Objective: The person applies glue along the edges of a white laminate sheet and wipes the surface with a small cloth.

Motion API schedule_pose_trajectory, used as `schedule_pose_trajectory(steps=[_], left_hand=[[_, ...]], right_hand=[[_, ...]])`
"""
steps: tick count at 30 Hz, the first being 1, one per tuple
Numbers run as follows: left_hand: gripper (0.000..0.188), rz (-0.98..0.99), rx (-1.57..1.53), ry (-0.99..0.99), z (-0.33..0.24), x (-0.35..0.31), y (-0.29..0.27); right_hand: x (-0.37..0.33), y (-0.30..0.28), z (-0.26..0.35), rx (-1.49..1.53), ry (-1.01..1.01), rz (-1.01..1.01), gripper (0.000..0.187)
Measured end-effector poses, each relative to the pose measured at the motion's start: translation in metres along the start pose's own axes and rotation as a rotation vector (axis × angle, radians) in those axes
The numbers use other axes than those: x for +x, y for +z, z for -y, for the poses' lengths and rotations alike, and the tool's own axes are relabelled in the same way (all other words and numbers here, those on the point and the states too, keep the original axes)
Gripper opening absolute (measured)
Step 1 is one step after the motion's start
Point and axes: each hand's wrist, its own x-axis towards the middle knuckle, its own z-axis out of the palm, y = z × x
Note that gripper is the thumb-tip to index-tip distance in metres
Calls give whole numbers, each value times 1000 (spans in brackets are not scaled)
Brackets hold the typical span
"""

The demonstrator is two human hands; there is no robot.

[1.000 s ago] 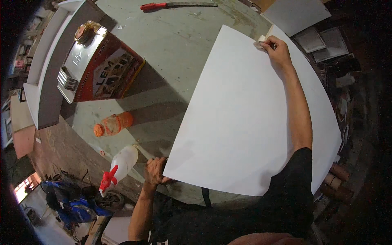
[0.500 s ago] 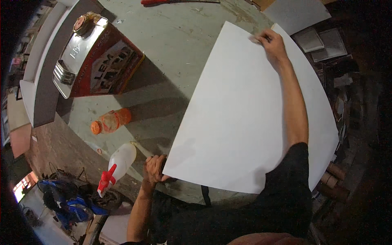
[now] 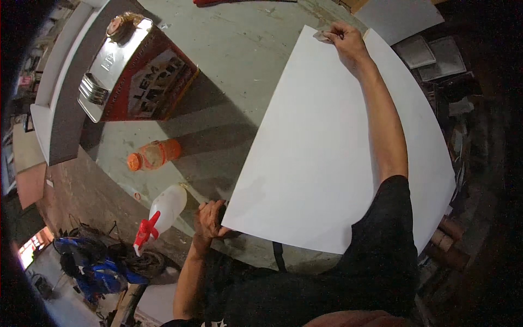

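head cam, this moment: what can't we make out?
All in the head view:
Left hand: its curled shape hides its palm and anything in it.
Small pale piece: mostly covered by the right hand, material unclear.
Red-handled tool: cut off by the upper edge.
Tabletop beneath the white sheet: covered by that sheet.

We distinguish large dark lettering [image 3: 158, 84] on the pale panel [image 3: 166, 73] of the red metal can [image 3: 136, 73], smaller lettering along its side, and (on its silvery top [image 3: 114, 60]) faint characters.
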Motion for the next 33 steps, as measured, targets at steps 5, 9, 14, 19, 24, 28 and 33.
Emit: schedule_pose_trajectory(steps=[5, 9, 14, 19, 24, 28, 33], left_hand=[[83, -123, -65, 5, 8, -16, 3], [83, -86, -29, 66, 2, -4, 0], [77, -113, -13, 91, -1, 0, -2], [75, -50, 99, 97, 6, 8, -4], [85, -104, 22, 117, 4, 8, 4], [86, 11, -8, 24, 9, -15, 0], [86, -11, 51, 72, 10, -2, 8]], right_hand=[[-25, -30, -39, -83, 3, 43, 18], [-34, -41, -50, -64, 136, 82, 18], [20, 37, 16, 38, -62, -51, 19], [41, 69, 60, 60, -72, -70, 21], [56, -4, -21, 131, -178, -443, 22], [-37, -60, 3, -140, 95, -68, 19], [-57, -14, -25, 90, 21, -244, 16]])
